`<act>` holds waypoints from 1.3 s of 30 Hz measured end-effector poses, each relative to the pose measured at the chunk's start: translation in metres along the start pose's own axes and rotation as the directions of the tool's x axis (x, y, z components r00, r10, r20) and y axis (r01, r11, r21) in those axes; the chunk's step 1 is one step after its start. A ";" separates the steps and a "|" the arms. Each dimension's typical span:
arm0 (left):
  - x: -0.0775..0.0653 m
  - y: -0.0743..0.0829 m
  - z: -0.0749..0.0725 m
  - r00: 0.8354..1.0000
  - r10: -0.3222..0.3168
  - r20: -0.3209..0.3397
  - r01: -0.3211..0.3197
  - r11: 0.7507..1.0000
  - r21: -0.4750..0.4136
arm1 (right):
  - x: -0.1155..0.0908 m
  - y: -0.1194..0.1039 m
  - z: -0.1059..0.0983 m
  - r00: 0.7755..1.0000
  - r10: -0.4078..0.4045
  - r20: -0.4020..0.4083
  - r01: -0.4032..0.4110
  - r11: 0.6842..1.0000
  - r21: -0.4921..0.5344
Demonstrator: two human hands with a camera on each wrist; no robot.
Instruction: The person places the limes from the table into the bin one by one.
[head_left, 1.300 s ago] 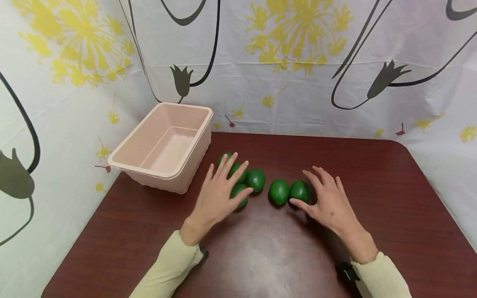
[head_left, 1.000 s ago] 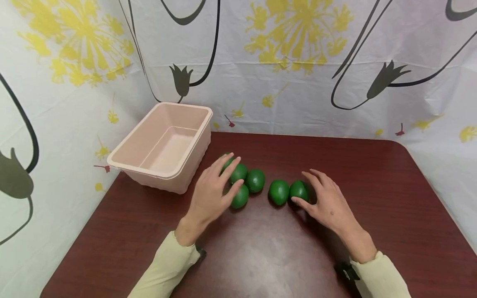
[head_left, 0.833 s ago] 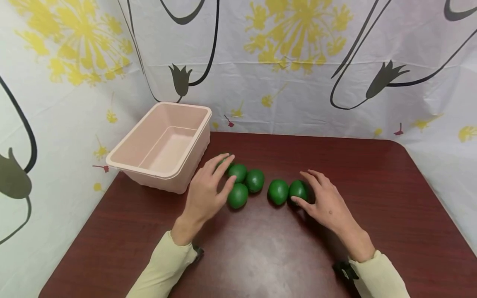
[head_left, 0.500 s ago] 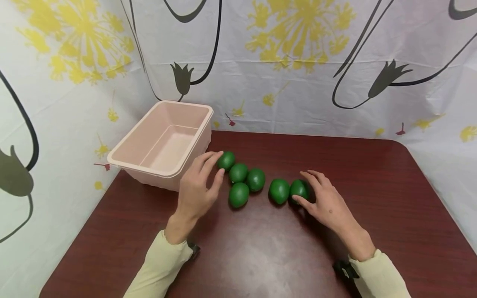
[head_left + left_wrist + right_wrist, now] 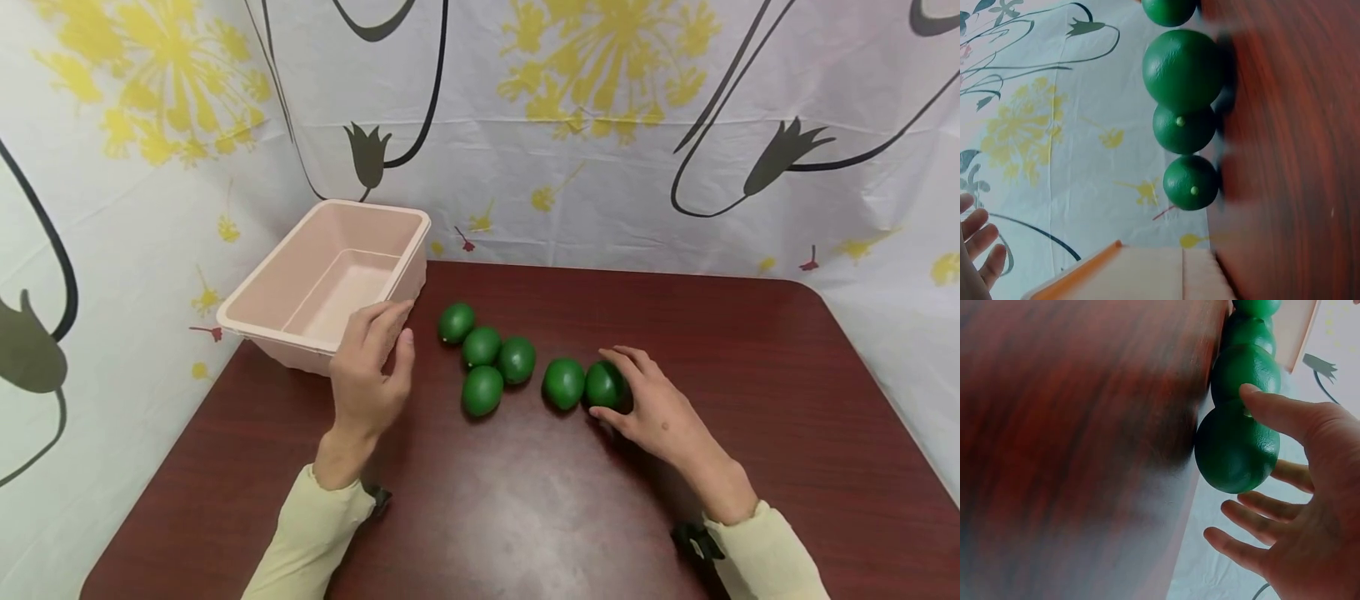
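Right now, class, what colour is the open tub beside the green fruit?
The tub is plain pale pink; the head view shows it best.

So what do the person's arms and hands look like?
The left hand and right hand are bare, without gloves. Both arms wear long, pale yellow-green sleeves. A black wrist-worn device shows by each cuff, partly hidden; no lettering is readable.

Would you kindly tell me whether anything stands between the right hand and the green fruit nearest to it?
Nothing visible does: the right hand is spread beside the rightmost green fruit, thumb on the near side, fingers on the far side. The neighbouring green fruit lies left of it.
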State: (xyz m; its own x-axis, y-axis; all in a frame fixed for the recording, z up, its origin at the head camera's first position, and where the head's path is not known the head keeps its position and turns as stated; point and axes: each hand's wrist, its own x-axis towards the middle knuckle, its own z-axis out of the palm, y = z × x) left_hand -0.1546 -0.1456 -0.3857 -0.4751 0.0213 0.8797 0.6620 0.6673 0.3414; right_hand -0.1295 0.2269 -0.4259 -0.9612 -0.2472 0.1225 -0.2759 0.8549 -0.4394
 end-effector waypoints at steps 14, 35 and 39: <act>0.004 -0.020 -0.021 0.981 -0.097 -0.168 0.113 0.990 0.087 | 0.003 0.002 0.002 1.000 -0.027 0.005 0.027 1.000 -0.004; -0.005 -0.053 -0.048 0.924 -0.298 -0.240 0.352 0.907 0.231 | 0.002 0.001 -0.002 0.998 0.062 0.029 -0.063 0.998 0.008; -0.006 -0.058 -0.052 0.910 -0.333 -0.246 0.392 0.885 0.253 | 0.001 0.002 -0.001 0.998 0.056 0.018 -0.057 0.998 0.012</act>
State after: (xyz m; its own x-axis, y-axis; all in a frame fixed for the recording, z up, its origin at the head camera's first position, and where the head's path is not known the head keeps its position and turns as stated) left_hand -0.1604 -0.2234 -0.3934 -0.5105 -0.3858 0.7685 0.2530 0.7868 0.5630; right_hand -0.1314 0.2286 -0.4251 -0.9750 -0.2068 0.0817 -0.2210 0.8618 -0.4566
